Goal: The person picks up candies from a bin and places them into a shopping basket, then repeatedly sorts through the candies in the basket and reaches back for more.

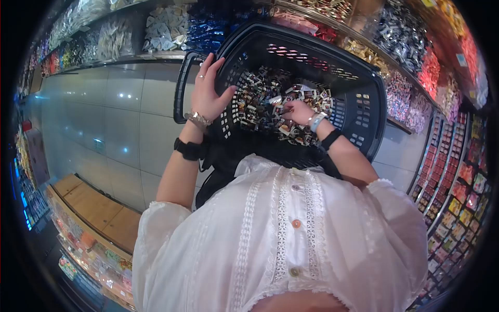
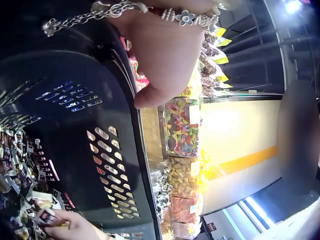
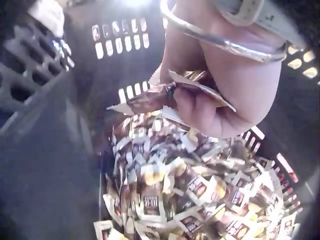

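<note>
A black plastic shopping basket (image 1: 375, 112) stands before me, holding a heap of small wrapped candies (image 1: 254, 99) in brown and white wrappers. Down inside it, my right hand (image 1: 300, 113) grips a few of these candies just above the heap. The right wrist view shows the gripped candies (image 3: 150, 99) with their wrapper ends sticking out between curled fingers and thumb. My left hand (image 1: 208, 96) lies at the basket's left rim, fingers extended and thumb pointing inward. The left wrist view has the left thumb (image 2: 150, 95) overlapping the rim.
Bins of bagged sweets (image 1: 166, 31) line the back and right. Shelves of small packets (image 1: 452, 223) stand at the lower right. A display with a wooden top (image 1: 93, 208) is at the lower left, beyond the grey tiled floor (image 1: 117, 119). The basket handle (image 1: 179, 96) juts out left.
</note>
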`<action>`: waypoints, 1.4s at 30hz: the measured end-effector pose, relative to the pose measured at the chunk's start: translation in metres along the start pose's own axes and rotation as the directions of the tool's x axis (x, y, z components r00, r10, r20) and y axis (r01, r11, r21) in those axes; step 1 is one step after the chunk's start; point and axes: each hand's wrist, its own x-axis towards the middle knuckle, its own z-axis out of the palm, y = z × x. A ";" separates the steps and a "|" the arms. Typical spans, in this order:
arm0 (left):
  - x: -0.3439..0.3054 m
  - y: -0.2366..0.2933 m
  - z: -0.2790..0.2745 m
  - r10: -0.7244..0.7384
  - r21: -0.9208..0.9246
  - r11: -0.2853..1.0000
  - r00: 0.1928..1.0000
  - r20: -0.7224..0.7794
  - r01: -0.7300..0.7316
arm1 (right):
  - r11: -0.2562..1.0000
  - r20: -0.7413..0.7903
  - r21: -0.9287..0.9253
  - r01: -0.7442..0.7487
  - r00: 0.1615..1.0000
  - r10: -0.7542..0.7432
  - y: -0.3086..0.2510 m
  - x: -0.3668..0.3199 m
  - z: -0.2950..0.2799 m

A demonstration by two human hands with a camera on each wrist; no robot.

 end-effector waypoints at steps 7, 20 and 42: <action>-0.017 0.071 -0.003 0.262 -0.154 0.956 0.964 0.050 -0.251 | 0.895 -0.177 0.372 0.246 0.965 -0.192 -0.090 -0.096 -0.019; -0.065 0.133 0.033 0.123 -0.741 0.653 0.944 0.306 0.156 | 0.852 -0.315 0.207 0.481 0.857 -0.408 -0.110 -0.146 0.017; -0.084 0.141 0.033 0.097 -0.724 0.690 0.991 0.095 0.002 | 0.885 -0.273 -0.187 0.427 0.843 -0.464 -0.105 -0.168 0.012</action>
